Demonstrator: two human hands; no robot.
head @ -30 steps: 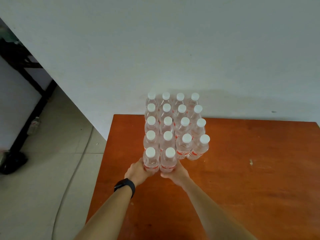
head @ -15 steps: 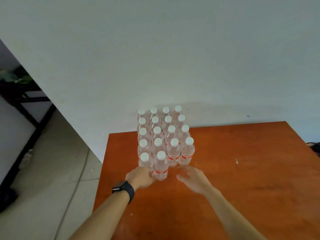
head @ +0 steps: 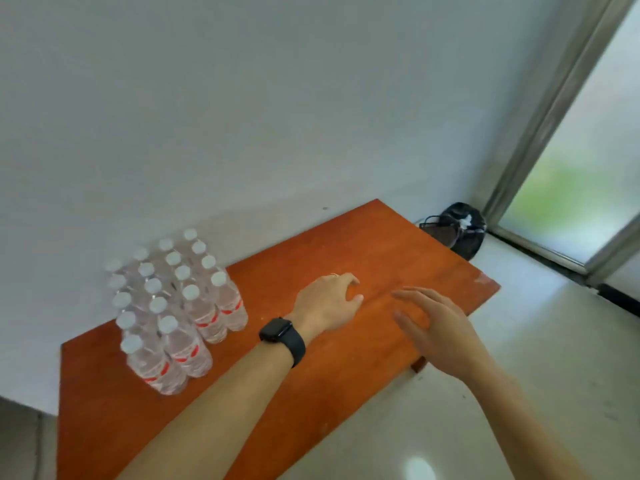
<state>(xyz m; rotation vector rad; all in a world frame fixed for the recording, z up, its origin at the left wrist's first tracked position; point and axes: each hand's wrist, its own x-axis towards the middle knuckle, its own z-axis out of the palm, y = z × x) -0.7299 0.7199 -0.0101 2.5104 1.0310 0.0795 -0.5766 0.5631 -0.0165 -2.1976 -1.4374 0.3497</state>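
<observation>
Clear plastic water bottles point(head: 173, 306) with white caps and red labels stand upright in a tight block on the left end of the orange-brown table point(head: 391, 247), close to the white wall point(head: 277, 98). We note several files of bottles packed side against side. The far rows are blurred, so we give no count. Neither hand touches the block.

The left hand point(head: 327, 303) is to the right of the bottles, near them but apart, above the middle of the tabletop. Its fingers are loosely curled downward, the thumb stands out to the side, and it has hold of nothing. We cannot tell whether its fingertips meet the wood. A black watch point(head: 282, 336) sits on the left wrist, and a thin ring shows on one finger.

The right hand point(head: 436, 327) is just right of the left, above the table's near edge, and the two hands are apart. Its fingers are straight and slightly spread, with the palm turned toward the left hand. It too grips nothing. Both forearms are bare and enter from the lower edge of the view.

Beyond the table's far right corner a black basket point(head: 457, 230) stands on the pale glossy floor point(head: 519, 393), against the wall. Right of it a grey metal frame point(head: 540, 126) runs up beside frosted glass with green showing through.
</observation>
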